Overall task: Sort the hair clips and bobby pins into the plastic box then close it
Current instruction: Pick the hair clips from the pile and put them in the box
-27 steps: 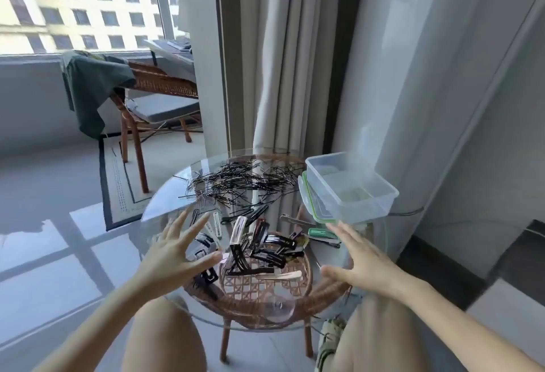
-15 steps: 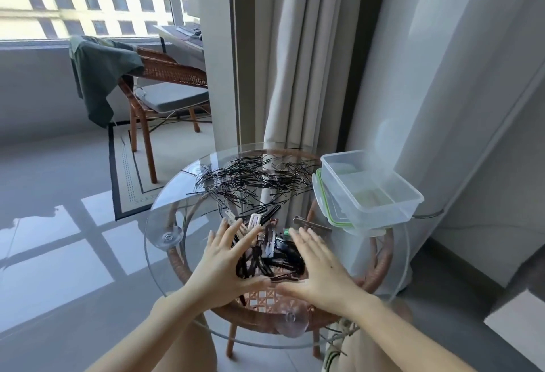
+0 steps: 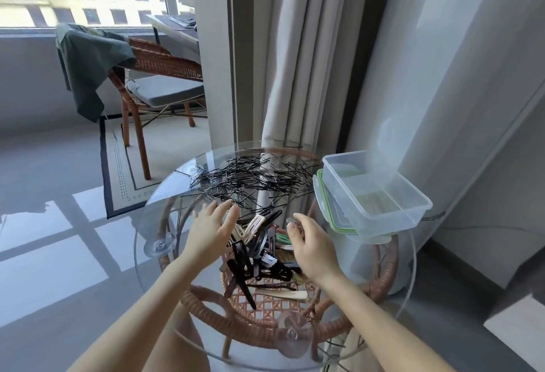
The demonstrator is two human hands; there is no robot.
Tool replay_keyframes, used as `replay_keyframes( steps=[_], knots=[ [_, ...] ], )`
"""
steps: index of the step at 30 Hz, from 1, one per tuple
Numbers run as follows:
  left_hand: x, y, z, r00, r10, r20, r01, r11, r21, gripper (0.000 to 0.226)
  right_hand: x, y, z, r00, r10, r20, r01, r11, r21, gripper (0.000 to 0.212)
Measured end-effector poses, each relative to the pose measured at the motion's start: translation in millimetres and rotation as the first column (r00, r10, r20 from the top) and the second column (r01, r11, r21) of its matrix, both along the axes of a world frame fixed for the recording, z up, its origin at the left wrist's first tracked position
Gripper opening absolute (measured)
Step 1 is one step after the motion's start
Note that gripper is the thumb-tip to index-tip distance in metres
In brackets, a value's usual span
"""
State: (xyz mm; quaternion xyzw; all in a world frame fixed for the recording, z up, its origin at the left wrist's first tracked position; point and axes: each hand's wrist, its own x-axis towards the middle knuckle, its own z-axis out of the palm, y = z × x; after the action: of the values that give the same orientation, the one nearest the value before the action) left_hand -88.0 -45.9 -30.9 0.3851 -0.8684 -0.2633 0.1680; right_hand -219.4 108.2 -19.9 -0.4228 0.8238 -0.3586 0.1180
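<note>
Fingers of my left hand [image 3: 211,231] spread, empty; right hand [image 3: 311,243] loosely curled, empty. Between them: heaped black and beige hair clips [image 3: 259,249], long axes mostly pointing away. Beyond fingertips, thin black bobby pins [image 3: 247,178]; right, clear lidless plastic box [image 3: 374,191].

left hand [image 3: 211,231] splayed, right hand [image 3: 311,243] loosely curled, palms facing

We see our two forearms bare to the frame's edge, with no sleeves; our left hand [image 3: 211,231] and right hand [image 3: 311,246] wear nothing, and our fingernails look short and unpainted
</note>
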Motion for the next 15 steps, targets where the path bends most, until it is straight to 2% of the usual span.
replay_keyframes(
  steps=[3,5,7,9,12,15],
  knots=[
    [-9.1,11.6,1.9,0.992,-0.11,-0.063,0.112,0.993,0.025,0.061,25.0,-11.0,2.4,0.992,0.093,0.086,-0.089,0.995,-0.046,0.04],
    [-9.2,12.6,6.7,0.988,-0.101,-0.116,0.105,0.994,0.029,0.059,28.1,-19.1,8.1,0.979,0.094,0.18,-0.079,0.993,-0.088,0.041],
    [-7.5,0.9,11.3,0.988,-0.054,-0.142,0.056,0.998,0.01,0.051,17.8,-29.4,16.7,0.981,0.058,0.186,-0.033,0.991,-0.131,0.039],
    [-7.2,-20.4,13.3,0.991,-0.021,-0.13,0.016,0.999,-0.044,0.048,-0.8,-44.1,22.7,1.0,-0.016,0.025,0.019,0.994,-0.105,0.039],
    [-12.6,-62.5,12.1,0.998,0.065,0.006,-0.063,0.986,-0.154,0.052,-30.9,-74.9,23.9,0.963,-0.027,-0.267,0.052,0.995,0.089,0.043],
    [-21.8,-99.2,7.6,0.972,0.142,0.185,-0.105,0.975,-0.194,0.055,-54.8,-104.0,20.5,0.953,-0.018,-0.303,0.108,0.953,0.284,0.05]
  ],
)
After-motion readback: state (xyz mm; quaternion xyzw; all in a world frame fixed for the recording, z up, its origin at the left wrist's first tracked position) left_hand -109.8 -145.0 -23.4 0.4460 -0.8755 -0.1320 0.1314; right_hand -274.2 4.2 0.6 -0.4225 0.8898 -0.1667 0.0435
